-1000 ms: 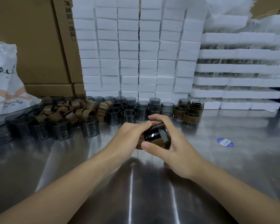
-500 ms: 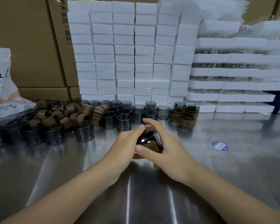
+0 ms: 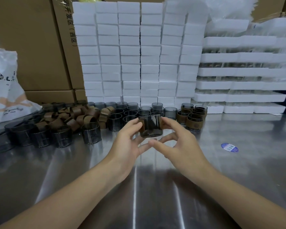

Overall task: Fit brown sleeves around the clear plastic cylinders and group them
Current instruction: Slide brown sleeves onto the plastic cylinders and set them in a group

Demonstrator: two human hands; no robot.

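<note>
The table (image 3: 56,171) is bare metal, smooth and glossy, with streaky reflections. The loose cylinders (image 3: 91,133) are smoke-tinted clear plastic, shiny with thin vertical glints, as is the raised cylinder (image 3: 150,126). The brown sleeves (image 3: 87,113) look matt and leathery. The white blocks (image 3: 130,52) behind are matt, grainy foam with rough edges. The boxes (image 3: 31,47) are dull brown cardboard. The white bag (image 3: 3,83) is creased, faintly shiny plastic. The blue sticker (image 3: 229,147) looks glossy.

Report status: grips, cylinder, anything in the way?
Left grip and right grip pinch the cylinder at its sides. Cylinder upright above the table, brown sleeve on. Sleeved group just right; nothing between.
</note>
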